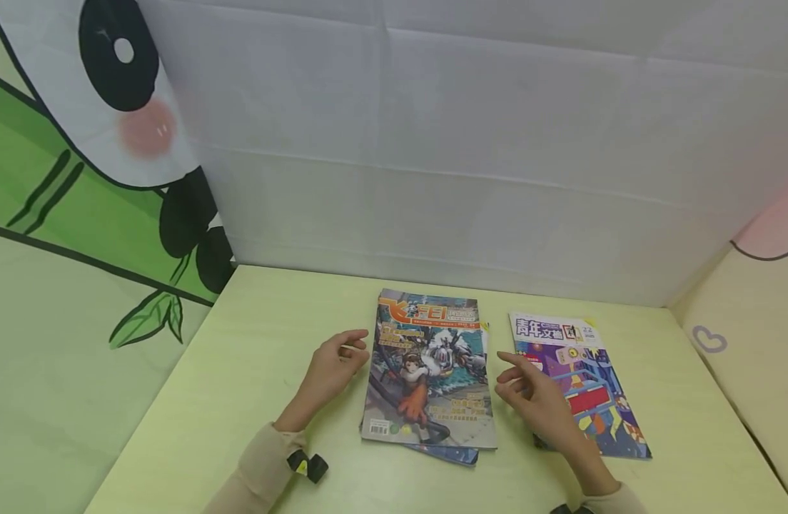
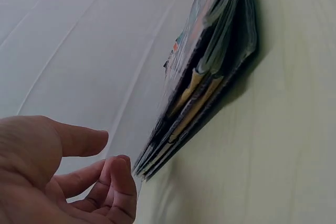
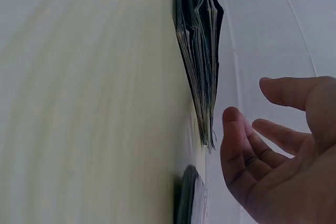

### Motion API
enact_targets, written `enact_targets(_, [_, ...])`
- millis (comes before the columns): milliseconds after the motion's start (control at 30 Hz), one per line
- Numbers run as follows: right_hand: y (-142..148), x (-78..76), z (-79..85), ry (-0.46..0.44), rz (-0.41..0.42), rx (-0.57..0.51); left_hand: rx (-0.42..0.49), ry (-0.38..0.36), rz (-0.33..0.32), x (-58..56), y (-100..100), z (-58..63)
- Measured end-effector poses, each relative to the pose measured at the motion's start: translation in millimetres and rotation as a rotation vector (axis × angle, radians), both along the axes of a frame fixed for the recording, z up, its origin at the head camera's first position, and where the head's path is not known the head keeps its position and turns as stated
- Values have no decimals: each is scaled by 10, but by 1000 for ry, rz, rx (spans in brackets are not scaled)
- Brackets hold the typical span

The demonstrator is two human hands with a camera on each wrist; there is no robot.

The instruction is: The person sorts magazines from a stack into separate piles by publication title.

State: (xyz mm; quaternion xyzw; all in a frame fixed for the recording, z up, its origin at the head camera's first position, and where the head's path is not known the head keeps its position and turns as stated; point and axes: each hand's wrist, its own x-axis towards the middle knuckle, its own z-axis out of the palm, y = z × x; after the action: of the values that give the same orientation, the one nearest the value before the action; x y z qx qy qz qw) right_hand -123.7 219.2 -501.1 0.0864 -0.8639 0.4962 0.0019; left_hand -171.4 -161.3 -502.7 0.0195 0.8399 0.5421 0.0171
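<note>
A stack of magazines (image 1: 432, 371) lies on the pale yellow table, its top cover showing a figure in orange and a white creature. Under its lower edge a blue corner (image 1: 455, 455) of another magazine pokes out. My left hand (image 1: 336, 368) hovers beside the stack's left edge, fingers loosely bent and holding nothing. On the other side my right hand (image 1: 537, 400) is held between the stack and a purple magazine (image 1: 589, 392), overlapping that one in the head view. In the left wrist view the stack's layered edges (image 2: 205, 82) rise past the thumb and fingers.
The table (image 1: 259, 343) meets a white cloth wall (image 1: 432, 178) at the back. A panda and bamboo print (image 1: 137, 128) covers the left side, and a cream panel with a heart outline (image 1: 709, 339) stands at the right.
</note>
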Motion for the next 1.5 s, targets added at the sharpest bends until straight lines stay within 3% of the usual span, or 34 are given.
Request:
enact_targets(233, [-34, -4, -74, -141, 49, -29, -90, -5, -8, -2, -4, -19])
enact_targets(400, [-62, -9, -106, -198, 46, -30, -103, -27, -32, 18, 12, -22])
enact_targets(567, [-99, 1, -117, -233, 29, -20, -122, -59, -62, 52, 35, -21])
enact_targets(967, [-163, 20, -105, -268, 0, -22, -180, -4, -79, 80, 60, 22])
enact_targets(1500, [-252, 51, -38, -333, -121, -62, -88, -25, -77, 115, 139, 83])
